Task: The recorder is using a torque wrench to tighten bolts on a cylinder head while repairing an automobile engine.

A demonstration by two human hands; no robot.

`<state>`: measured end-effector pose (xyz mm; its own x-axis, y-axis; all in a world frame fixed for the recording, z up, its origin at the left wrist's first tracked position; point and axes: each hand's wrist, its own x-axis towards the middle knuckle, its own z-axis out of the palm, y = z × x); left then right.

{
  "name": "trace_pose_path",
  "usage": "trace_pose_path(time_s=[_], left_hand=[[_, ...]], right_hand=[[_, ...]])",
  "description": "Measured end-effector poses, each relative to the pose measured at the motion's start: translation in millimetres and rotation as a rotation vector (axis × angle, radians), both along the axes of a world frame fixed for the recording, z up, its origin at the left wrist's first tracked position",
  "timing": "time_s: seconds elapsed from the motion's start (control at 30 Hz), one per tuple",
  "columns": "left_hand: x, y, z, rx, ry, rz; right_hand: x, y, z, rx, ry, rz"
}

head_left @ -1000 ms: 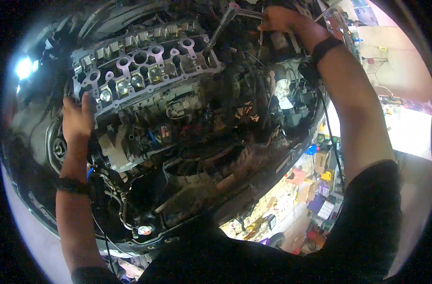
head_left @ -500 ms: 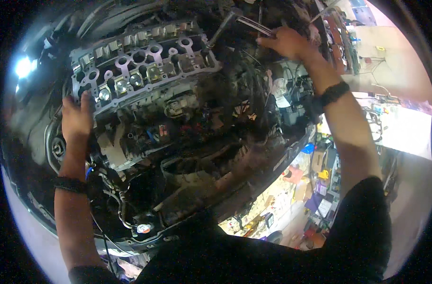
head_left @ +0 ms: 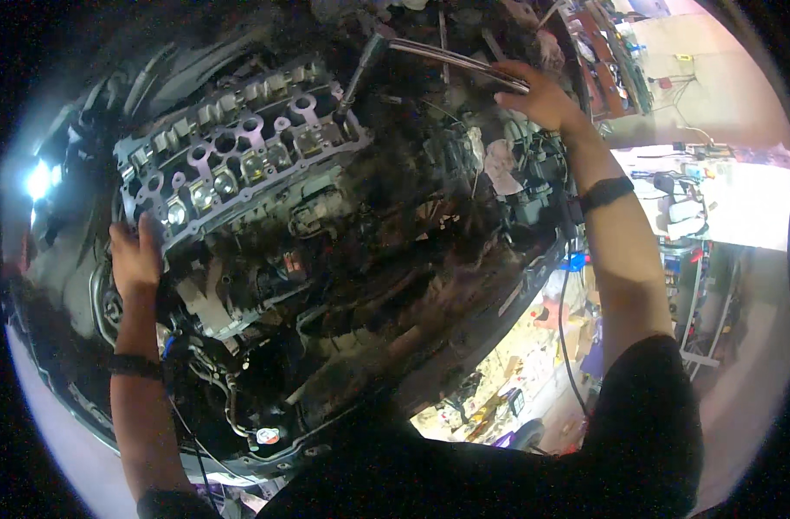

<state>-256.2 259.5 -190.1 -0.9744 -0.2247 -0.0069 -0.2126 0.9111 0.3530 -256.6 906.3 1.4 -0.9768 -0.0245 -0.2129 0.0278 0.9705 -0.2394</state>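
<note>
A grey metal cylinder head (head_left: 239, 177) with rows of round openings lies on the engine at the upper left. My left hand (head_left: 137, 258) is against its near-left corner, fingers stretched out and apart. My right hand (head_left: 540, 99), at the upper right, is closed around the end of a long-handled socket wrench (head_left: 447, 57). From the wrench's far end, a dark socket extension (head_left: 363, 69) slants down to the right end of the cylinder head. What its tip sits on is too small to make out.
Hoses and metal pipes (head_left: 226, 389) run near the front left of the engine bay. Beside my right arm is pale crumpled material (head_left: 501, 164). A bright work light (head_left: 40, 179) shines at the left. Tools and boxes lie beyond the car's front edge.
The view has shifted, so the engine appears lower and farther left. My right hand is farther from the cylinder head, with more of the wrench handle showing. My left hand stays at its corner.
</note>
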Motion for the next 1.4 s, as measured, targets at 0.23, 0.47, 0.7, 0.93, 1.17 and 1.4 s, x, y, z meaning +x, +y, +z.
trace_pose_path(time_s=[0.23, 0.47, 0.7, 0.93, 1.17, 1.4], left_hand=[[-3, 6, -10, 0.067, 0.020, -0.014], [-3, 1, -13, 0.096, 0.084, -0.010], [-4, 7, -4, 0.078, 0.027, -0.023], [0, 5, -3, 0.039, -0.003, -0.003], [-3, 14, 19, 0.056, -0.166, 0.036], [1, 12, 11, 0.108, -0.102, 0.030]], right_hand=[[5, 79, -6, 0.010, 0.053, -0.049], [2, 156, -31, -0.011, -0.081, -0.355], [40, 140, -23, 0.340, -0.145, -0.181], [124, 37, 33, 0.438, -0.209, -0.268], [210, -63, 86, -0.098, -0.623, -0.349], [272, -122, 62, -1.336, -0.625, -0.837]])
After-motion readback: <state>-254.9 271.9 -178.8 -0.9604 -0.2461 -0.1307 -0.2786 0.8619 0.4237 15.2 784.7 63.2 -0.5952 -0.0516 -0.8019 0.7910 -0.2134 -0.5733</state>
